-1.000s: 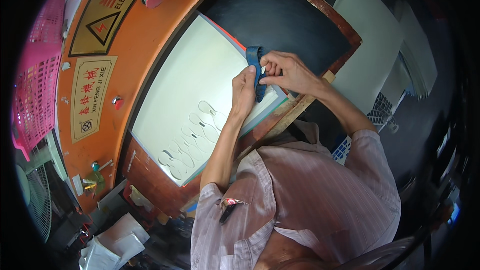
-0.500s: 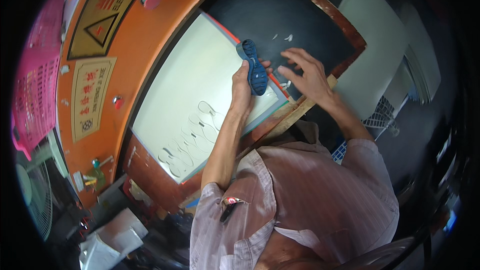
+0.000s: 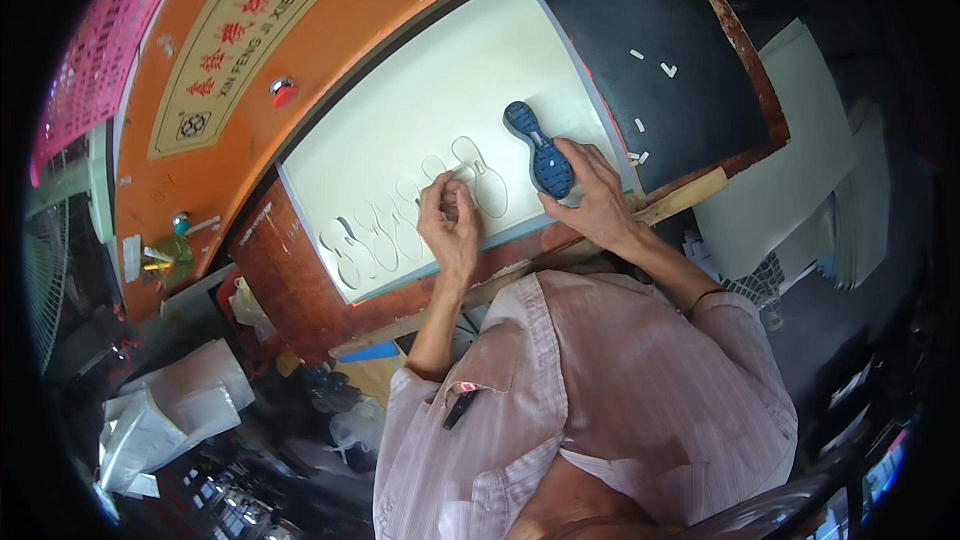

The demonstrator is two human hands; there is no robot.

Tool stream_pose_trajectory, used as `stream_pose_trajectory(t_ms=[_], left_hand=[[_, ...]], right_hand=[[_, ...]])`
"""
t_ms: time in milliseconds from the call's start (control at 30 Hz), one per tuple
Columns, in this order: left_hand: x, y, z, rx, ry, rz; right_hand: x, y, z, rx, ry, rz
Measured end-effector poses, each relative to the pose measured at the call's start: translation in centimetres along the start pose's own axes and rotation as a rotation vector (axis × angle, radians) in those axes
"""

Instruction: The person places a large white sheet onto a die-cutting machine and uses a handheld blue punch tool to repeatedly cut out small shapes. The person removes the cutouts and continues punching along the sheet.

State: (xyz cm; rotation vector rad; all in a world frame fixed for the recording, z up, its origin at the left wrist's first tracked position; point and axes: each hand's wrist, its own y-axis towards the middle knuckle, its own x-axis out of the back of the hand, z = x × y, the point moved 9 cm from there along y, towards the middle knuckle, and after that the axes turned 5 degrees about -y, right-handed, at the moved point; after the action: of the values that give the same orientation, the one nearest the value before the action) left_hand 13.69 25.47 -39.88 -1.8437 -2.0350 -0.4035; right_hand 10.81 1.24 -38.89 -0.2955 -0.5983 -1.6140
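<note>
A blue sole-shaped cutting die [image 3: 541, 152] lies on the white sheet [image 3: 480, 60], its long side slanting. My right hand [image 3: 598, 202] holds the die's near end, thumb at its lower edge and fingers along its right side. My left hand [image 3: 449, 225] hovers over the sheet with fingertips bunched together; whatever may be between them is hidden. Under and beside that hand runs a row of several sole outlines [image 3: 486, 190] cut into the sheet, some with small dark slots at the waist.
An orange machine body [image 3: 330, 50] with a red button [image 3: 284, 92] rises along the far left. Right of the sheet is a black board [image 3: 650, 50] with several small white scraps. A wooden strip [image 3: 685, 196] edges the table. Large pale sheets [image 3: 800, 140] stand at the right.
The cutting die has gone from my left hand, raised over the sheet, down onto the sheet under my right hand. My left hand has moved left over the outlines. The view has shifted.
</note>
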Motion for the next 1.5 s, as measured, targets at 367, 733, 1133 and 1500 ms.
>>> stream_pose_trajectory(t_ms=[367, 733, 1133, 1500], left_hand=[[0.2, -1.2, 1.4, -0.376, 0.216, 0.086], [1.0, -0.2, 1.0, -0.367, 0.125, 0.098], [5.9, -6.5, 7.4, -0.374, 0.188, -0.180], [5.4, -5.2, 6.6, -0.433, 0.277, -0.342]], right_hand=[[-4.3, 0.2, 1.9, 0.054, -0.266, -0.005], [-4.5, 1.3, 2.4, -0.024, -0.309, 0.011], [6.3, -1.8, -3.4, 0.154, -0.608, -0.207], [13.6, 1.6, 6.1, 0.428, -0.201, -0.657]])
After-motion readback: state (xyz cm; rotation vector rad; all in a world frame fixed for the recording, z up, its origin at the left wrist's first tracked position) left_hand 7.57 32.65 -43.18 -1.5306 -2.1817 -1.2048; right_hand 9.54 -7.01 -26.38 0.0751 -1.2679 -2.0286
